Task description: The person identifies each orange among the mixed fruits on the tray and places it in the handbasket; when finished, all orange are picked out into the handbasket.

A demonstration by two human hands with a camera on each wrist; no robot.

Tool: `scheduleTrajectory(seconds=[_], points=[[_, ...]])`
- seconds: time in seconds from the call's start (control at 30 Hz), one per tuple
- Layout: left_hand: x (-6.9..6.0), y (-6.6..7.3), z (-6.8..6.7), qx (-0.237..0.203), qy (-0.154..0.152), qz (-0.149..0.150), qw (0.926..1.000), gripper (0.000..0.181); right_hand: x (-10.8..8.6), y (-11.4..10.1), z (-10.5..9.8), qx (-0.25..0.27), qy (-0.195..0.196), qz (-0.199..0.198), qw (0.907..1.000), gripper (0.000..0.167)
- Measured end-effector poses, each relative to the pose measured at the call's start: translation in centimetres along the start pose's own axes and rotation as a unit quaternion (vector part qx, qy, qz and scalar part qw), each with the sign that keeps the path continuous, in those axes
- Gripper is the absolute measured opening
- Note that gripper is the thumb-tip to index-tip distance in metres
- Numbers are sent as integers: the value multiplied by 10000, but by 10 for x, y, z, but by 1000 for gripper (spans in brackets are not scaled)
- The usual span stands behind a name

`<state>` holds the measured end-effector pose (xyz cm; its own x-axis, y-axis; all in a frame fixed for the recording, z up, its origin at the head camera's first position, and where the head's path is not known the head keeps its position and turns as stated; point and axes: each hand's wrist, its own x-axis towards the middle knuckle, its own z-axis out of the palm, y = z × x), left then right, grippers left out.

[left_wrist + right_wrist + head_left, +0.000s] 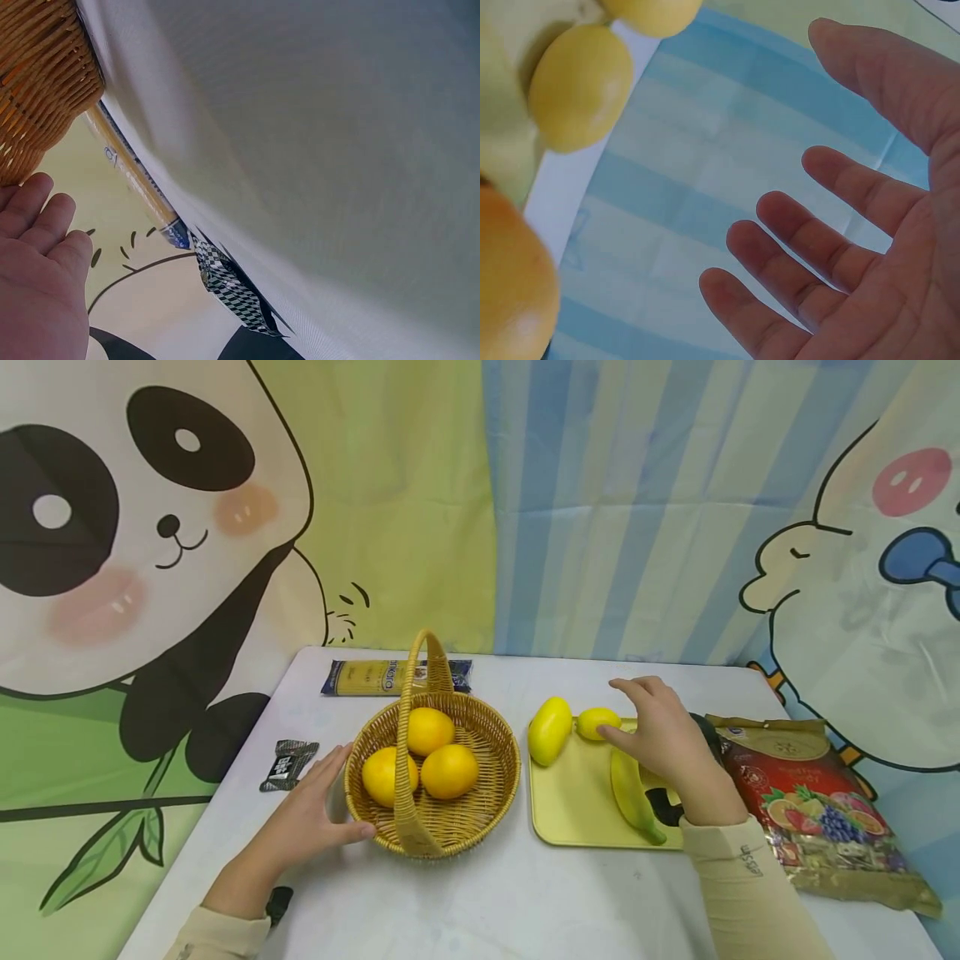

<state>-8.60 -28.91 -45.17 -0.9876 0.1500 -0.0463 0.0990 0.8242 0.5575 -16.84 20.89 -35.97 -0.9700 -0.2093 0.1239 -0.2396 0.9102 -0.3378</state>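
A wicker basket (pixel 491 818) with a tall handle holds three orange-yellow round fruits (pixel 450 771). My left hand (pixel 311 814) lies along the basket's left side, fingers extended and thumb near its front rim; in the left wrist view the fingertips reach the wicker (pixel 45 90). Above the yellow tray (pixel 573 822), my right hand (pixel 667 739) hovers with fingers spread, holding nothing. Nearest to it are a lemon (pixel 597 723) and a banana (pixel 632 793); a mango (pixel 550 731) lies at the tray's left edge. An orange fruit (pixel 514 277) shows in the right wrist view, mostly hidden by my hand in the head view.
A pasta packet (pixel 367 677) lies behind the basket. To its left is a small black checkered packet (pixel 288 765). A large red and gold bag (pixel 810 802) with fruit pictures rests right of the tray. A printed curtain (pixel 600 510) hangs behind the table.
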Motion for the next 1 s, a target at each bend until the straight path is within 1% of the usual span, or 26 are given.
scheduleTrajectory(seconds=[0.17,0.27,0.5,0.77,1.0], points=[[0,0,0,21,0,-21,10000,135,-8,18,1,-48,-36,343,9994,74],[0,2,-1,-1,-28,-45,10000,136,-14,28,5,-8,-74,483,9988,75],[-1,5,-4,-54,-58,-13,10000,135,-25,50,15,-54,-31,680,9977,74],[-1,5,-5,-67,-26,41,10000,135,-36,72,27,-30,-120,942,9955,76],[-1,5,-4,-101,-66,-24,9999,135,-42,88,34,21,22,946,9955,73]])
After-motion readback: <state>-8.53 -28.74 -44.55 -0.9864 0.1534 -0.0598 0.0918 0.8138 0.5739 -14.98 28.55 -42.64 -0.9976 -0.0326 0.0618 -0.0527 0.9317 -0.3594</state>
